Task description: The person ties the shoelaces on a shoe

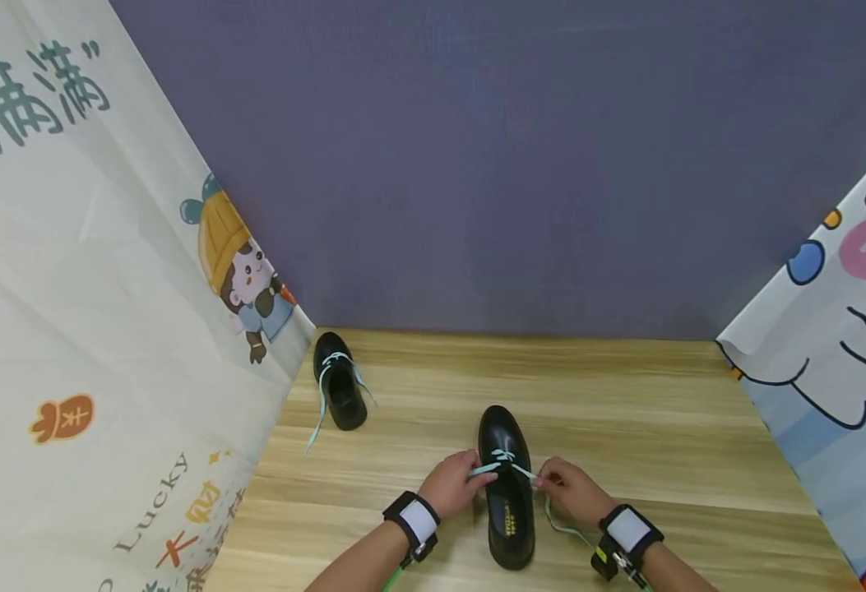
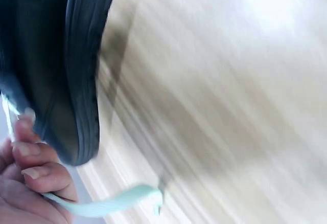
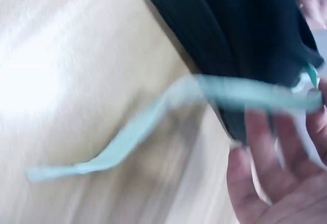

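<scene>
Wooden table lies bare rightward; left hand and right hand pinch mint laces on shoe.

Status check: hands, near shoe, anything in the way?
Left hand and right hand each pinch the pale blue lace. Near shoe flat on table. Second shoe well clear.

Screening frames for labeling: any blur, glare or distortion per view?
Head view: sharp, wide-angle bend at the edges, even light on the near black shoe. Left wrist view: motion-smeared wooden tabletop, glare top right. Right wrist view: the mint lace is blurred, and glare whitens the left.
</scene>
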Available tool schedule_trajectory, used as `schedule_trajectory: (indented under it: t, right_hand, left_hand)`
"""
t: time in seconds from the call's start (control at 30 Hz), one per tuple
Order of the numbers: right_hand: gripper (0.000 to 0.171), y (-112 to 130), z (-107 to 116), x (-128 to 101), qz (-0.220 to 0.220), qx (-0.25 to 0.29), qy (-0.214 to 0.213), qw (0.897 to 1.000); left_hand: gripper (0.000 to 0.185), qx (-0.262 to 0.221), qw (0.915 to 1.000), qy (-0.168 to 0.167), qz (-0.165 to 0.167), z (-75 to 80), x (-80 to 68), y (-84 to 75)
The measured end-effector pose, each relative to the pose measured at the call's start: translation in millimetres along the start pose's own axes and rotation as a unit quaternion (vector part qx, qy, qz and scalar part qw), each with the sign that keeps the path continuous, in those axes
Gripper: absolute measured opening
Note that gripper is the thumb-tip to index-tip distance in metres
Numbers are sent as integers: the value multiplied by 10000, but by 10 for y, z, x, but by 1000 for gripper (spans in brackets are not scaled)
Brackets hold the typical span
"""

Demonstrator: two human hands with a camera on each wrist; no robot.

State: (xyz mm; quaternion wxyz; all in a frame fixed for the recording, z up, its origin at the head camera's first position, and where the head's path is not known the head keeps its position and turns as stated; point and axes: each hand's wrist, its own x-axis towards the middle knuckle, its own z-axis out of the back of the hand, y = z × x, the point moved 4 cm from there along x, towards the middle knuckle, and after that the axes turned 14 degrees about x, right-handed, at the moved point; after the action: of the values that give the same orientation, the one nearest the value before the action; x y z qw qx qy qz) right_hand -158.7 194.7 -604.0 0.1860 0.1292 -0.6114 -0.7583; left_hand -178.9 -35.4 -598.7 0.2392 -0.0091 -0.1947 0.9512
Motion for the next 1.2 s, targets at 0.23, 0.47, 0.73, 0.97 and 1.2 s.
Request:
schedule_trajectory:
  t: [0.23, 0.47, 0.73, 0.97, 1.2]
  right_hand:
    - [14, -33, 271, -44, -548, 396, 268, 9974]
    - [20, -71, 506, -127, -682, -308, -121, 9971]
    - [3, -25, 538, -251, 525, -1191, -609, 9896]
    - [12, 39, 502, -193, 673, -1325, -1174, 9819]
    - [17, 106, 484, -95, -526, -745, -1787, 9797]
  left_hand:
    - [23, -106, 9992, 33, -381, 143, 12, 209]
    - [15, -266, 9985, -114, -465, 252, -37, 442]
    - [7, 186, 9966, -773, -231, 247, -158, 608]
    - [15, -190, 9928, -1181, 104, 298, -128, 541]
    - [22, -1623, 9764, -1328, 519, 295, -75, 445]
